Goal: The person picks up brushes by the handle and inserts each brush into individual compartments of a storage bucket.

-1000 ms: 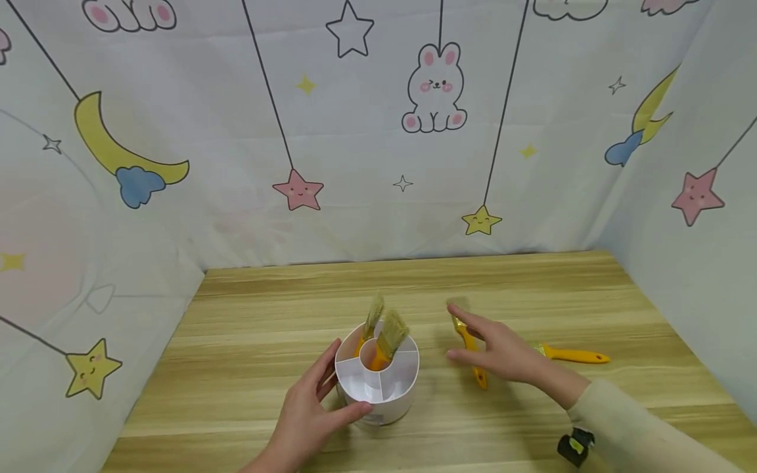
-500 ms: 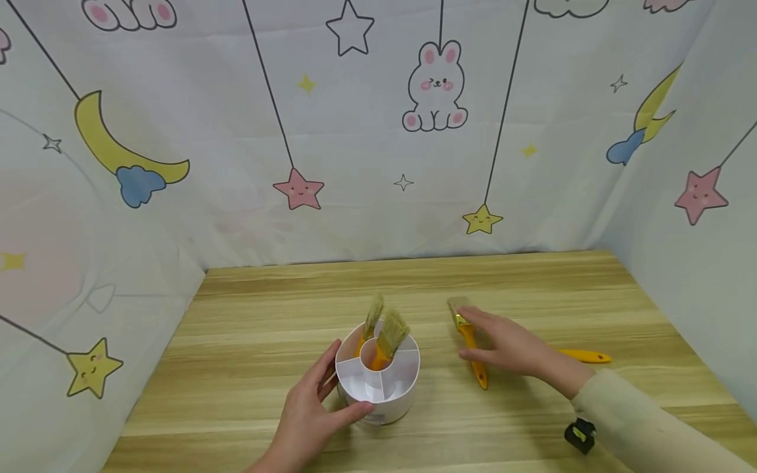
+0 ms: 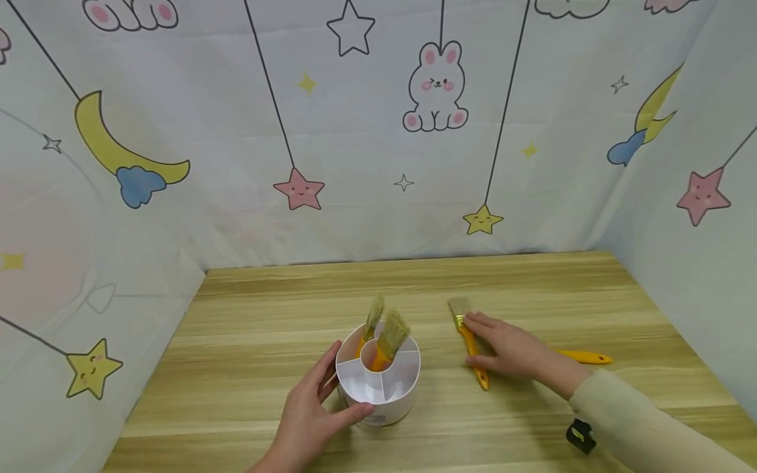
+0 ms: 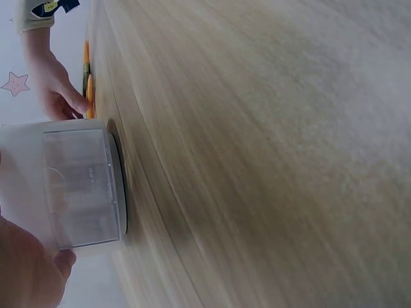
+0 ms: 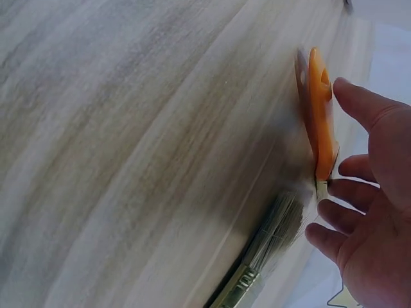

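My left hand [image 3: 313, 407] grips a white round divided organizer [image 3: 387, 412], thumb at its front and fingers round its left side. The left wrist view shows its clear front panel [image 4: 83, 186]. One paintbrush [image 3: 393, 334] leans in the round centre cup, and another paintbrush [image 3: 374, 316] stands in a rear compartment. On the table, a yellow-handled paintbrush [image 3: 466, 335] lies beneath my right hand [image 3: 511, 348]. In the right wrist view the thumb is close to its orange handle [image 5: 322, 122], with the other fingertips near its metal collar, loosely bent and apart from the thumb.
Another yellow-handled paintbrush [image 3: 585, 357] lies to the right, partly hidden by the right hand; its bristles [image 5: 276, 224] show in the right wrist view. A black device [image 3: 581, 435] is at the right cuff. A patterned white curtain [image 3: 378, 144] borders the wooden table [image 3: 266, 309].
My right hand has shifted slightly right and settled lower over the nearer paintbrush, uncovering its bristles and covering more of the other paintbrush. The left hand and organizer stay in place.
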Demonstrator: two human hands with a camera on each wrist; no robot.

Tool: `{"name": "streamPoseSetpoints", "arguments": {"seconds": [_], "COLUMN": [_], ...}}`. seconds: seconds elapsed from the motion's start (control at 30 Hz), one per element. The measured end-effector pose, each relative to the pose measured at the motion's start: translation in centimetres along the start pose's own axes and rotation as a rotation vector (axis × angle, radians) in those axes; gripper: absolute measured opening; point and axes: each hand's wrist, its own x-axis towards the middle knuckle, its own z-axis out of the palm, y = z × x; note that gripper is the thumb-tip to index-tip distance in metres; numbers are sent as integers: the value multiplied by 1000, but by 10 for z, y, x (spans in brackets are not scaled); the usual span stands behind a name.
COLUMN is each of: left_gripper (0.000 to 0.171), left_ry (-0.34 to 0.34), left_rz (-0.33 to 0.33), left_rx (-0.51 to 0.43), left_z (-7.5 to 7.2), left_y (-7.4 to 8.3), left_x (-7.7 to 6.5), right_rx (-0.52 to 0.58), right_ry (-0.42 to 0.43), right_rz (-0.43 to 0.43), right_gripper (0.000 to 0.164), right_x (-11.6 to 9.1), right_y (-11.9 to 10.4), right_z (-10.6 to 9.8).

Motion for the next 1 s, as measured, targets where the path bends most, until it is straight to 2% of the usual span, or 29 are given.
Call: {"name": "streamPoseSetpoints", "arguments": {"seconds": [0.2,0.63,1.0], "left_gripper": [108,106,106], "left_ry": [1,3,9], "left_rz": [-2,5,24], "left_rx": [4,9,2], "left_z": [0,1,0], "left_y": [1,0,-2], "left_x": [0,1,-1], "right_rx": [-40,-55,-139], "right_ry": [-27,-130,-169], "right_rz": [-45,-142,-243], "right_gripper": [74,70,62], "right_x": [3,9,11], "right_y": [2,-2,1], "right_z": [0,-10,-11]}}
